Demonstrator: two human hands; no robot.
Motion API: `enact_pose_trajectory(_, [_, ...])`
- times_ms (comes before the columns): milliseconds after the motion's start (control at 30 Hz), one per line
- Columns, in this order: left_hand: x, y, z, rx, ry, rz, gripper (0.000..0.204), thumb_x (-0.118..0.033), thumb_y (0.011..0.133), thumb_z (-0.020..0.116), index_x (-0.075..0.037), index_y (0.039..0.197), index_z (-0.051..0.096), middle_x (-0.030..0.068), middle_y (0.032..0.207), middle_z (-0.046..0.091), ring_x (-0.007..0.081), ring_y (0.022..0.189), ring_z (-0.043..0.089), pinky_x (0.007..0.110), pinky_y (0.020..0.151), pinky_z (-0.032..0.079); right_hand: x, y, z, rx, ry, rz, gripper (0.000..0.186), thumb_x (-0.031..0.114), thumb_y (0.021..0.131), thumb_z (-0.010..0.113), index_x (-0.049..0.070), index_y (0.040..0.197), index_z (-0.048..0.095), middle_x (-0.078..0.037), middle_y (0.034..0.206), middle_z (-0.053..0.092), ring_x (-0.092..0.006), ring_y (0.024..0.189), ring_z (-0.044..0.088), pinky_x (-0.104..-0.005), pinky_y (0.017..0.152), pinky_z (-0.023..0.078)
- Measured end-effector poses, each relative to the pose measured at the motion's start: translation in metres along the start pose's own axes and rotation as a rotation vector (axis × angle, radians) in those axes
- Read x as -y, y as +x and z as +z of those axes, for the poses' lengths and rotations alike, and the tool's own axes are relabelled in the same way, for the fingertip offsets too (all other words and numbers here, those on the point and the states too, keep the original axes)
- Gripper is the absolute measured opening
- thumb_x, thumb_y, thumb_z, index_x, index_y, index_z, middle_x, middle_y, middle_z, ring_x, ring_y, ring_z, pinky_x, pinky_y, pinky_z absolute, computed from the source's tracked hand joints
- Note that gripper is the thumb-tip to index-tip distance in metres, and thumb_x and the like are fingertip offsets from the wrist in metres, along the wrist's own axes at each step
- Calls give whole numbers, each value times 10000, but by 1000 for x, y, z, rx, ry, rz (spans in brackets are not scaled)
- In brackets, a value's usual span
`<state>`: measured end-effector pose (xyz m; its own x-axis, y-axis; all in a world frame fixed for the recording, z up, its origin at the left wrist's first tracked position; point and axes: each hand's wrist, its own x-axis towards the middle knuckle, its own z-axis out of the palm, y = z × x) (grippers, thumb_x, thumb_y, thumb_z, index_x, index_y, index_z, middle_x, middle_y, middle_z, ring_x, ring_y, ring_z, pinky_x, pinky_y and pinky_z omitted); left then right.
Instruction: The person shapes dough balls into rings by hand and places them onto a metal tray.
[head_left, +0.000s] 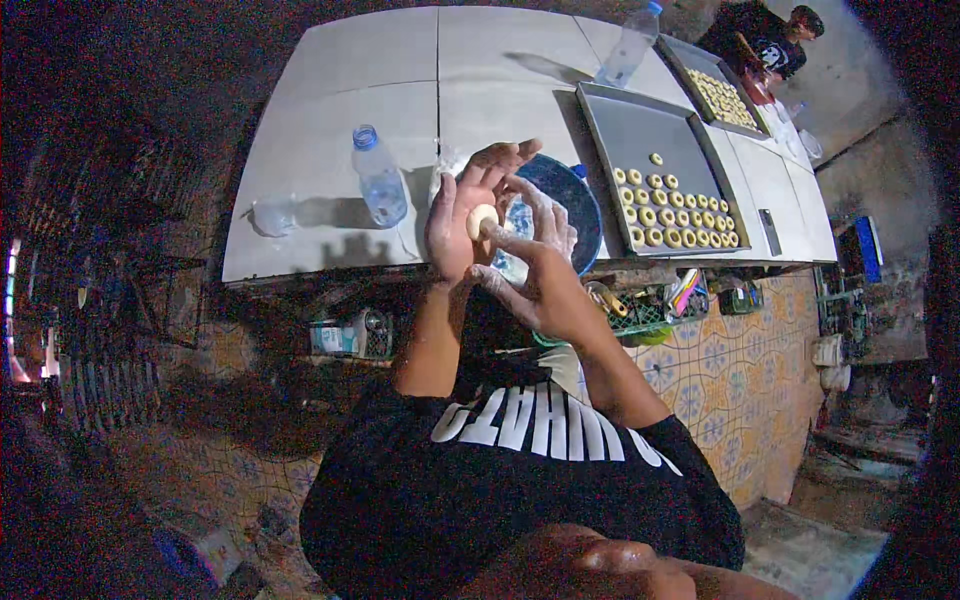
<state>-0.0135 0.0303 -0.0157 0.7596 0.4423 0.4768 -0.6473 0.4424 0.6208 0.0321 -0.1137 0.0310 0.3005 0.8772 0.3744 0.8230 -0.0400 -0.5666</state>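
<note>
My left hand is turned palm up over the near edge of the table, fingers stretched out, with a small pale round of dough resting on the palm. One finger of my right hand touches the dough's right side, while its other fingers are spread and dusted with flour. Just behind my hands sits a blue bowl, partly covered by them, with white flour showing inside. To the right, a dark metal tray carries rows of small dough rounds with dimpled centres, gathered at its near end.
A clear plastic bottle and a clear container stand on the left of the white table. Another bottle is far right. Beyond it, a person works near a second filled tray. Crates sit below.
</note>
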Motion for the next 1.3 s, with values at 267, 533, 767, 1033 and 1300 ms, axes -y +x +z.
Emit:
enact_pose_trajectory(267, [3,-3,22,-214,-200,19,594,-479,1043,251,-33,1371,466,301,1484,420,389,1389,404,446,1143,325,-29,5,5,-277,-118,-35,379,130,641,833,179,1001,727,-87,1360,552,-361,1252,466,-488,992,362])
enact_pose_trajectory(533, [6,-5,29,-177,-246,-82,585,-469,1050,289,3,1331,491,279,1438,483,359,1340,472,429,1132,335,-39,3,6,-223,-10,-56,424,119,660,802,174,1060,673,-23,1218,660,-285,1263,535,-474,944,371])
enact_pose_trajectory(767, [17,-10,18,-286,-522,-132,599,-496,1046,276,-3,1314,485,285,1455,461,365,1379,426,437,1137,320,-23,-7,10,-133,-92,-9,366,139,739,739,205,1099,715,-53,1310,616,-329,1311,492,-527,1066,332])
enact_pose_trajectory(1033, [22,-8,15,-187,-405,-195,676,-566,1013,291,-21,1360,489,336,1515,342,443,1433,322,537,1163,291,-36,-11,13,-249,-52,58,253,89,760,785,87,991,681,-73,1109,698,-293,1058,622,-418,882,442])
enact_pose_trajectory(1300, [22,0,21,-166,-433,-235,649,-544,1031,280,-17,1357,473,267,1476,446,361,1410,387,441,1140,324,-34,-19,5,-243,-34,-7,345,71,758,767,124,1094,709,-95,1230,656,-345,1130,583,-442,978,442])
